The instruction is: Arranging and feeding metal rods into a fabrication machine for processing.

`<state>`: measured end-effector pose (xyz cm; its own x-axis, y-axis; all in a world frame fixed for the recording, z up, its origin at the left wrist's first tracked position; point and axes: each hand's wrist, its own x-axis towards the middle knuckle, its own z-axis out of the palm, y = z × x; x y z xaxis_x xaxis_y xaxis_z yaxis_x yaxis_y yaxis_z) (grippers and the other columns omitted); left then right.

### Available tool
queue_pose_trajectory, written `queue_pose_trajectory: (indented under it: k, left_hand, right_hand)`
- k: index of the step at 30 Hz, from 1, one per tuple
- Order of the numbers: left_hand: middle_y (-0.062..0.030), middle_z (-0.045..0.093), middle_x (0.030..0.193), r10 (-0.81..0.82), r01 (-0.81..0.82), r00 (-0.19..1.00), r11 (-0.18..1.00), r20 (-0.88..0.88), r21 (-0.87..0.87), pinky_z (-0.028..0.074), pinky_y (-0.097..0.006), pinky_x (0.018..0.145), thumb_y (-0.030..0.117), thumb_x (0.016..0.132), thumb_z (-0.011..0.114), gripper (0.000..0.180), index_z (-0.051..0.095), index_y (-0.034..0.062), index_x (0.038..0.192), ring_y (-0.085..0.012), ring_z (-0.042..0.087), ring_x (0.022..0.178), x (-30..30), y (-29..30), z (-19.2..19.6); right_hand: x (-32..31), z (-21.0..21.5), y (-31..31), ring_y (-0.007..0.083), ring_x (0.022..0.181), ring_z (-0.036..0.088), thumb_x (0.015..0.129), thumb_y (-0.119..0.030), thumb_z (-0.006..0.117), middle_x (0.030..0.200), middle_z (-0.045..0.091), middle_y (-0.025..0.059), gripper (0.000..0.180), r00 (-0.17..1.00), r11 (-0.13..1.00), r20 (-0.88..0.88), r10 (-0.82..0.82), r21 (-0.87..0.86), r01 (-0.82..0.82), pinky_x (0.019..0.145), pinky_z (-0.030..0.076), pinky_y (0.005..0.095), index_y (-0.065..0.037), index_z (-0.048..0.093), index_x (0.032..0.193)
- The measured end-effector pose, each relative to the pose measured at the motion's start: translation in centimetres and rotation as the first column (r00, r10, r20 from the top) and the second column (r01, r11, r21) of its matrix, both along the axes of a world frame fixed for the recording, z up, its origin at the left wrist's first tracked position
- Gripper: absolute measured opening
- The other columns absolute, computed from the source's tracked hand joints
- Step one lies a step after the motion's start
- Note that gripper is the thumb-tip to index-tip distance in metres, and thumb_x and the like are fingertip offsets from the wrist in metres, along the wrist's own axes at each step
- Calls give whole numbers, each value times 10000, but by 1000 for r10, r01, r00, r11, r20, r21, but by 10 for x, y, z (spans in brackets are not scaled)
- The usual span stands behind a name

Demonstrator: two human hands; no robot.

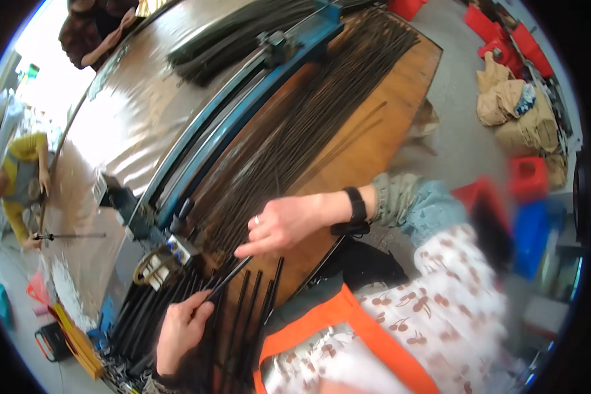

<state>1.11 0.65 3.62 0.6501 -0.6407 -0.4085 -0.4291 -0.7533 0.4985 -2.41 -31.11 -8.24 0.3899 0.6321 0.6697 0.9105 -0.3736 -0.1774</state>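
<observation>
Both hands [182, 328] [279, 226] hold a slender, straight, dark rod [228, 278].

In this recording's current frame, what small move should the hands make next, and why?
Probably, the right hand should settle its fingertips on the upper visible end of the dark rod to steady it. The left hand pinches the rod lower down, while the right fingertips are close to that upper end; whether they already grip it is unclear.
</observation>
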Motion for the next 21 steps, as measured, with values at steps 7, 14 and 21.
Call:
queue_pose_trajectory:
  k: [7, 14, 21]
  left_hand:
    - [-160, 676, 741, -109, 87, 948, 993, 298, 86, 496, -437, 555, 218, 925, 658, 194, 705, 129, 1092, -354, 669, 644, 5, -55, 8]
    - [-142, 570, 792, -303, 357, 776, 934, 553, 12, 484, -445, 630, 73, 863, 665, 125, 628, 57, 982, -350, 603, 752, 34, -91, 22]
    - [-156, 563, 834, -290, 398, 631, 917, 719, 22, 478, -462, 655, 22, 875, 642, 171, 583, 26, 1035, -367, 597, 773, 99, -119, 45]
  right_hand:
    - [-1, 21, -11, 157, 604, 577, 848, -120, 572, 732, 504, 23, 570, 954, 921, 75, -291, -249, 301, 478, 503, 272, -7, 508, 1403]
    - [22, 29, -43, 252, 810, 649, 824, -287, 784, 1032, 677, 110, 683, 963, 956, -212, -164, 207, 209, 668, 564, 349, -68, 527, 1418]
    - [37, 49, -120, 238, 717, 740, 853, -284, 784, 881, 740, 142, 559, 711, 715, -236, -662, 85, 694, 604, 578, 320, -137, 592, 1357]
